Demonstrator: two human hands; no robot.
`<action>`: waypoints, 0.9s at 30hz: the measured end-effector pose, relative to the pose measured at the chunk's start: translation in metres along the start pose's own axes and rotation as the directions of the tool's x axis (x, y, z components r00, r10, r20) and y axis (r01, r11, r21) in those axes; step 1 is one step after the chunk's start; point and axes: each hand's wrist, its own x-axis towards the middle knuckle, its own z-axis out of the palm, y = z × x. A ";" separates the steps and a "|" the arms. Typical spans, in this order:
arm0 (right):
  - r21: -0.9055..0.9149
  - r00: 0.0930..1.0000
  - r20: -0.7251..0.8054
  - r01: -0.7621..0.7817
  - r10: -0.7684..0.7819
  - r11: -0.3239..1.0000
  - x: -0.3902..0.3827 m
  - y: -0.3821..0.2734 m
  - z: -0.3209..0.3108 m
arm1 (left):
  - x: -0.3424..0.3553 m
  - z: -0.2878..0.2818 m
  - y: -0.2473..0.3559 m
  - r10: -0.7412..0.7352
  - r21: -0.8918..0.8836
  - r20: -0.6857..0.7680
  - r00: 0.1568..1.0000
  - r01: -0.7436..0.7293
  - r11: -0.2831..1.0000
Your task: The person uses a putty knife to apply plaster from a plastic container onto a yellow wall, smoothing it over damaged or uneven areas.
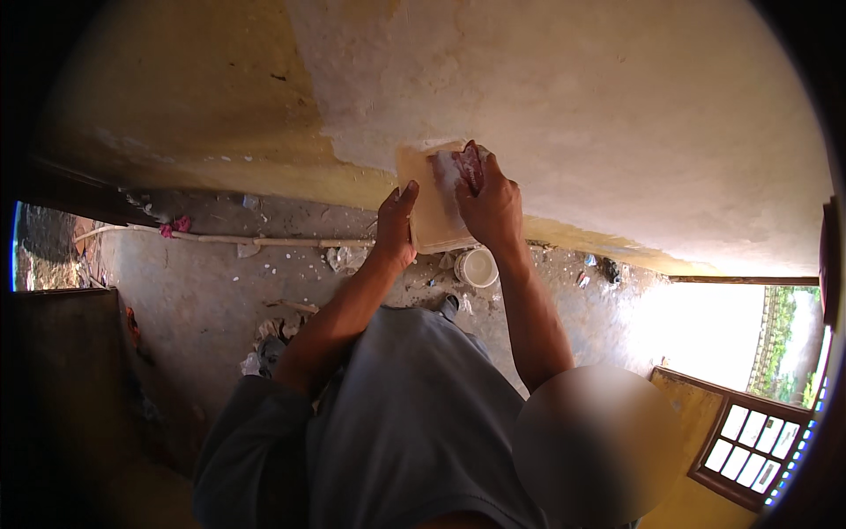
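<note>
My left hand (397, 227) grips the left edge of a flat tan board (431, 213), with the thumb up along its side and the other fingers mostly hidden beneath. My right hand (492, 201) is closed on a dark red, flat piece smeared with white (459, 167), which looks like a putty spreader; its exact kind is hard to make out. The spreader lies over the board's upper right part. Both are held up in front of the wall (546, 97), which is pale and smooth at the right and yellower at the left.
A white bucket (478, 268) stands on the floor below the board. A long wooden pole (264, 242) lies along the wall's foot, with a pink cloth (176, 226) at its left end. Scraps and white spatters dot the floor (203, 300). A barred window (751, 448) is at the lower right.
</note>
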 end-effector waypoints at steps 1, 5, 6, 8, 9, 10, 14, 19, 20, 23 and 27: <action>-0.015 1.000 0.028 -0.005 0.005 1.000 0.002 -0.001 0.003 | -0.001 0.002 0.000 -0.012 0.005 -0.015 1.000 0.012 1.000; 0.006 0.999 -0.028 0.041 -0.041 0.999 0.001 -0.006 0.005 | -0.001 0.000 -0.002 -0.019 0.025 -0.007 1.000 0.019 0.999; 0.005 0.999 -0.029 0.039 -0.039 0.999 0.001 -0.007 0.007 | -0.001 0.001 -0.003 -0.011 0.028 0.010 1.000 0.010 1.000; -0.015 0.982 -0.051 0.182 -0.182 0.983 0.001 -0.010 0.011 | -0.003 0.002 -0.003 -0.001 0.031 0.025 1.000 0.001 1.000; -0.014 0.982 -0.051 0.182 -0.183 0.983 0.003 -0.008 0.008 | -0.004 0.003 -0.002 -0.008 0.025 0.029 1.000 0.008 1.000; -0.019 0.994 -0.045 0.102 -0.102 0.995 0.005 -0.005 0.003 | -0.005 0.003 -0.002 -0.015 0.019 0.032 0.999 0.015 1.000; -0.015 0.990 -0.066 0.127 -0.127 0.992 -0.001 -0.010 0.001 | -0.002 -0.003 -0.005 -0.004 0.033 0.014 1.000 0.003 0.999; -0.032 0.993 -0.073 0.087 -0.089 0.996 0.004 -0.006 -0.003 | -0.005 0.000 -0.005 0.016 0.061 -0.004 1.000 -0.015 0.998; -0.053 0.994 -0.016 0.104 -0.105 0.993 0.000 -0.012 -0.002 | -0.007 0.002 -0.004 0.011 0.061 -0.003 1.000 -0.011 0.998; -0.066 0.993 -0.012 0.115 -0.116 0.991 -0.001 -0.019 -0.002 | -0.010 0.009 -0.003 0.019 0.064 0.041 0.999 -0.021 0.998; -0.051 0.995 -0.021 0.093 -0.095 0.994 -0.002 -0.022 -0.003 | -0.009 0.008 -0.005 -0.011 0.043 0.020 1.000 0.010 0.999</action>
